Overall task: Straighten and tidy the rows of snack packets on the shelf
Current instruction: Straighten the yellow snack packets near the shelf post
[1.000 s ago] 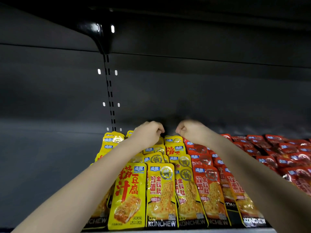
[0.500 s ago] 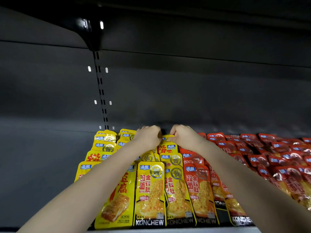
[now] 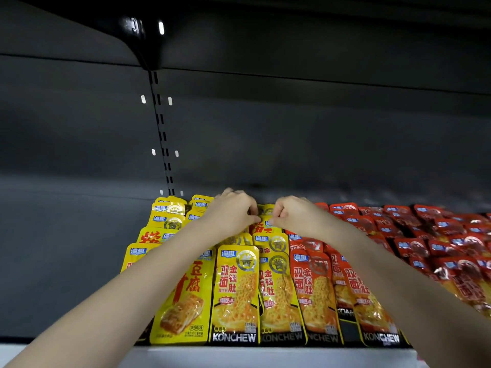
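Status: left grip (image 3: 233, 215), right grip (image 3: 295, 216) both curled, pinching rear yellow packet (image 3: 266, 210), 12 o'clock of row. Advice: draw evenly toward 6 o'clock, edges square.

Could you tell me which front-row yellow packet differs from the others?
The leftmost yellow foil packet: it pictures a browned slab; the other two show honeycomb pieces.

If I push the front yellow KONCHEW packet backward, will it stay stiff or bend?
The front yellow KONCHEW packet is a thin flat pouch, so probably floppy and light. Its glossy film likely slides easily over the packets behind.
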Tool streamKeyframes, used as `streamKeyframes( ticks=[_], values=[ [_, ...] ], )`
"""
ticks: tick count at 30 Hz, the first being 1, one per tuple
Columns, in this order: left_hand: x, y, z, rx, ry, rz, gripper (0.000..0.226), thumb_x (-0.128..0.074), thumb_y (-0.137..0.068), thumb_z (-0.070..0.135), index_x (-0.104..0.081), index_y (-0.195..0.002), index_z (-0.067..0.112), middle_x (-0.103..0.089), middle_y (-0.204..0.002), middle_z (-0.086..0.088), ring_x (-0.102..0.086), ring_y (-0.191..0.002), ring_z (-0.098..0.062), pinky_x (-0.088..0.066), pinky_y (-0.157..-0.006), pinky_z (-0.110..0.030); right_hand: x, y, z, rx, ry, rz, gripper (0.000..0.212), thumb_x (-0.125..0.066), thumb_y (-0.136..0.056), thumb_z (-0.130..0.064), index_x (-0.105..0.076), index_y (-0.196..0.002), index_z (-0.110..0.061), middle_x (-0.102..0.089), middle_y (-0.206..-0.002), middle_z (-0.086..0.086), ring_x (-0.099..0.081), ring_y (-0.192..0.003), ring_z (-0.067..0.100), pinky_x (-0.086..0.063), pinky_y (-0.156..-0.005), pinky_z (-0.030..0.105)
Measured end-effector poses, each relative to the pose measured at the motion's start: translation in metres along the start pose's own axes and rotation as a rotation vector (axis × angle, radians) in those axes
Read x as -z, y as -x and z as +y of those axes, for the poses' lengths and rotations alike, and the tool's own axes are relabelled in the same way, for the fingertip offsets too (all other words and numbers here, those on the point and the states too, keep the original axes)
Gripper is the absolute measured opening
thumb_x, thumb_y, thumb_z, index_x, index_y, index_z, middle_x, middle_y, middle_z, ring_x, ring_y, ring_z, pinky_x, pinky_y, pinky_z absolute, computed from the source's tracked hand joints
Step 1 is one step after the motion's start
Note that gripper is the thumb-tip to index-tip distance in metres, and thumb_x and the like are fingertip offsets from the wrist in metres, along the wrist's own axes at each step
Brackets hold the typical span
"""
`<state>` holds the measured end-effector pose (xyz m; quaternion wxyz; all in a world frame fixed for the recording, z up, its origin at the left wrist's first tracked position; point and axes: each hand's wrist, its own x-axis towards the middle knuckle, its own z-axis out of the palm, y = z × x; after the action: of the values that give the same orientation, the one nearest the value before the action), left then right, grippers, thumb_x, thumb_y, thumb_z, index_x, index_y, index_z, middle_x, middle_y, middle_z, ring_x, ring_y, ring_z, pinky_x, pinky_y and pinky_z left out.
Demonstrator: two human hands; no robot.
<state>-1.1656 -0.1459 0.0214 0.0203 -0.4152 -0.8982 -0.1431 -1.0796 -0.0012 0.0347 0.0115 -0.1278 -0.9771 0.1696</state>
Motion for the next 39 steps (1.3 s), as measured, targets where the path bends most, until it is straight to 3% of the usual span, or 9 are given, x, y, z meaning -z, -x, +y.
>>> streamKeyframes(
  ticks=[4, 8, 12, 18, 27, 29, 32, 34, 39],
  values=[
    [-0.008, 0.001, 0.004, 0.007, -0.011, -0.010, 0.024, -0.059, -0.088, 0.039, -0.063, -0.107, 0.023, -0.060, -0.117, 0.001, -0.043, -0.119, -0.022, -0.038, -0.096, -0.035, -0.003, -0.001, 0.001, -0.020, -0.097, 0.014, 0.018, -0.065, -0.088, -0.030, -0.066, -0.093, -0.012, -0.066, -0.095, -0.001, -0.061, -0.088, 0.013, -0.047, -0.072, 0.027],
    [-0.008, -0.001, 0.005, 0.021, -0.002, -0.023, 0.023, -0.057, -0.090, 0.038, -0.062, -0.106, 0.021, -0.062, -0.115, 0.000, -0.043, -0.119, -0.023, -0.039, -0.094, -0.035, -0.004, -0.003, 0.002, -0.026, -0.146, 0.026, 0.011, -0.065, -0.089, -0.024, -0.067, -0.086, -0.013, -0.061, -0.083, -0.006, -0.060, -0.081, 0.011, -0.045, -0.064, 0.023],
    [-0.006, -0.003, 0.006, 0.046, 0.051, -0.017, 0.025, -0.047, -0.096, 0.034, -0.063, -0.104, 0.016, -0.065, -0.105, -0.005, -0.045, -0.117, -0.026, -0.040, -0.092, -0.037, -0.001, -0.007, 0.002, -0.018, -0.069, 0.101, 0.020, -0.051, -0.094, -0.014, -0.069, -0.091, -0.009, -0.063, -0.084, -0.001, -0.055, -0.075, 0.012, -0.040, -0.058, 0.019],
    [-0.007, -0.014, 0.004, 0.053, 0.086, -0.050, 0.017, -0.052, -0.093, 0.027, -0.067, -0.099, 0.022, -0.066, -0.106, -0.002, -0.051, -0.114, -0.024, -0.044, -0.094, -0.039, -0.003, -0.016, 0.008, -0.090, -0.003, -0.002, 0.017, -0.054, -0.094, -0.017, -0.070, -0.096, -0.017, -0.067, -0.104, 0.001, -0.063, -0.090, 0.015, -0.050, -0.077, 0.024],
    [-0.010, -0.026, 0.001, 0.077, 0.194, 0.004, 0.015, -0.059, -0.087, 0.017, -0.071, -0.086, 0.026, -0.068, -0.095, 0.007, -0.058, -0.100, -0.018, -0.049, -0.085, -0.037, 0.003, -0.019, 0.011, -0.046, -0.179, 0.056, 0.012, -0.059, -0.090, -0.016, -0.070, -0.087, -0.012, -0.055, -0.074, -0.016, -0.054, -0.075, 0.004, -0.039, -0.059, 0.018],
    [-0.011, -0.026, 0.001, 0.076, 0.186, 0.007, 0.015, -0.057, -0.088, 0.017, -0.070, -0.089, 0.026, -0.068, -0.097, 0.006, -0.058, -0.100, -0.018, -0.050, -0.085, -0.037, 0.002, -0.021, 0.011, -0.037, -0.145, 0.073, 0.013, -0.057, -0.090, -0.015, -0.070, -0.087, -0.011, -0.062, -0.082, -0.008, -0.056, -0.078, 0.006, -0.040, -0.065, 0.019],
    [-0.013, -0.023, 0.001, 0.048, 0.152, -0.003, 0.017, -0.054, -0.090, 0.019, -0.069, -0.096, 0.025, -0.068, -0.103, 0.005, -0.057, -0.104, -0.020, -0.050, -0.086, -0.037, -0.003, -0.021, 0.010, -0.043, -0.064, 0.066, 0.017, -0.053, -0.091, -0.015, -0.069, -0.090, -0.010, -0.065, -0.088, -0.001, -0.057, -0.073, 0.009, -0.042, -0.058, 0.019],
    [-0.010, -0.020, 0.002, 0.027, 0.096, 0.020, 0.018, -0.053, -0.091, 0.021, -0.066, -0.102, 0.026, -0.066, -0.109, 0.004, -0.056, -0.108, -0.020, -0.048, -0.085, -0.035, -0.003, -0.019, 0.008, -0.029, 0.007, 0.101, 0.016, -0.052, -0.092, -0.016, -0.067, -0.092, -0.011, -0.068, -0.092, 0.003, -0.062, -0.081, 0.017, -0.048, -0.066, 0.025],
    [0.007, -0.003, 0.005, -0.093, -0.092, 0.093, 0.021, -0.048, -0.095, 0.031, -0.061, -0.111, 0.026, -0.058, -0.115, 0.003, -0.049, -0.113, -0.019, -0.040, -0.087, -0.033, 0.001, 0.003, 0.001, 0.120, 0.198, 0.243, 0.016, -0.047, -0.096, -0.020, -0.061, -0.100, -0.014, -0.059, -0.098, 0.002, -0.060, -0.088, 0.021, -0.049, -0.073, 0.033]
  ],
)
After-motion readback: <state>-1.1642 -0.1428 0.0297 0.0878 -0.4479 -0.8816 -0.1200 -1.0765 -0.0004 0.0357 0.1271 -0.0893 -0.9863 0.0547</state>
